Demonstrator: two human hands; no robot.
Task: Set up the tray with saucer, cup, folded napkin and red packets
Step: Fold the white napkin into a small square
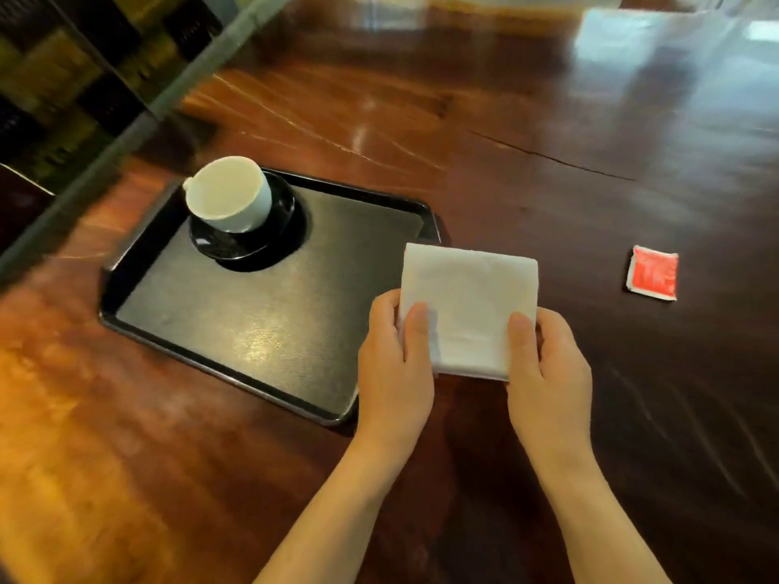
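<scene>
A black rectangular tray point(236, 330) lies on the wooden table. In its far left corner a black saucer point(278, 242) carries a white cup point(229, 193). A folded white napkin point(468, 297) is held over the tray's right edge. My left hand point(394, 364) pinches its near left corner, thumb on top. My right hand point(548, 373) pinches its near right corner the same way. A red packet point(652, 272) lies flat on the table to the right of the napkin, apart from both hands.
The dark glossy wooden table point(548, 141) stretches far and right, with a thin crack across it. A grey ledge point(126, 132) and a dark patterned surface run along the far left, beyond the table's edge.
</scene>
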